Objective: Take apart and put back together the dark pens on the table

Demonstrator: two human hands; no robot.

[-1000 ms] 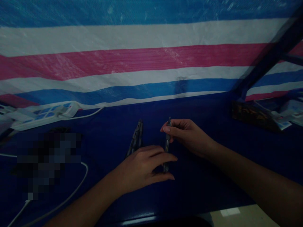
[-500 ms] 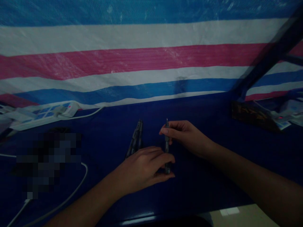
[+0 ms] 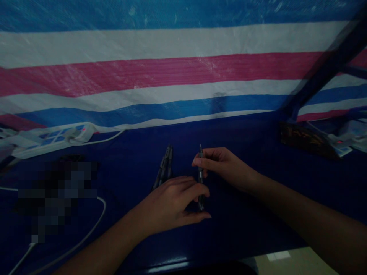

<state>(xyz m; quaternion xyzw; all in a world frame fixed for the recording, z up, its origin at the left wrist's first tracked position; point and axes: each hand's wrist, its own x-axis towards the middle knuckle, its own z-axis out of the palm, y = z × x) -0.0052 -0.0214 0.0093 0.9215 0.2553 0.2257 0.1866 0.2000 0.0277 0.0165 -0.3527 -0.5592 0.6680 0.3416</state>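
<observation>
A dark pen (image 3: pixel 200 174) stands nearly in line with my view, its pointed tip away from me. My right hand (image 3: pixel 216 160) pinches it near the tip between thumb and fingers. My left hand (image 3: pixel 174 200) is at the pen's rear part, its index finger curled across the barrel. The left thumb stretches out just below the pen's rear end, with a small gap between them. Several similar dark pens (image 3: pixel 165 164) lie together on the blue table (image 3: pixel 241 225), partly hidden behind my left hand.
At the left back is a white power strip (image 3: pixel 57 137) with plugs and cables. A white cable (image 3: pixel 100 214) curves past a blurred-out object (image 3: pixel 57 198) at left. A dark patterned pouch (image 3: pixel 308 139) lies at right. Behind hangs a striped sheet (image 3: pixel 172 72).
The pen and my right fingers have shifted slightly left. My left thumb has moved a little away from the pen's rear end. The pens on the table have not moved.
</observation>
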